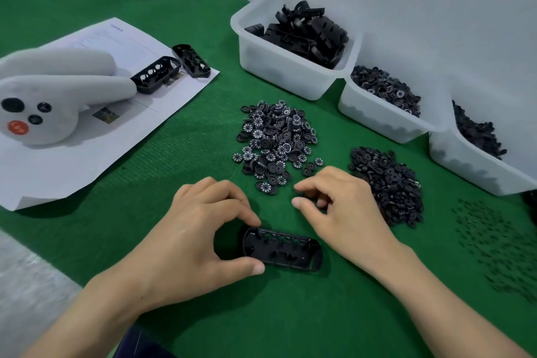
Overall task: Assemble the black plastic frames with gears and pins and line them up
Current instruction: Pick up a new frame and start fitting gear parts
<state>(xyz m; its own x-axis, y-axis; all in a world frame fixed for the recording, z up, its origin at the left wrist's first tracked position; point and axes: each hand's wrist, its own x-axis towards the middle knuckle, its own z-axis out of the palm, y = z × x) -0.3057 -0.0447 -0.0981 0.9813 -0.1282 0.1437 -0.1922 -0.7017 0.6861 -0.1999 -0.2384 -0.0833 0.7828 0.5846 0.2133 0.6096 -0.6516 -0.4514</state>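
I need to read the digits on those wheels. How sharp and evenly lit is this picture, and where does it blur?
Head view: soft, even light, no glare; the numbered gears are sharp, digits too small to read; the pins at the right edge smear; soft shadow beside the black frame the left hand holds.

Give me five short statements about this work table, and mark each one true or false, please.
1. The left hand holds the black frame by its left end. True.
2. The numbered gears nearest the hands lie inside a tub. False: they lie in a loose heap on the green mat.
3. Two spare frames lie on the white paper. True.
4. The leftmost tub holds small pins. False: it holds black frames.
5. The plush toy lies on the paper. True.
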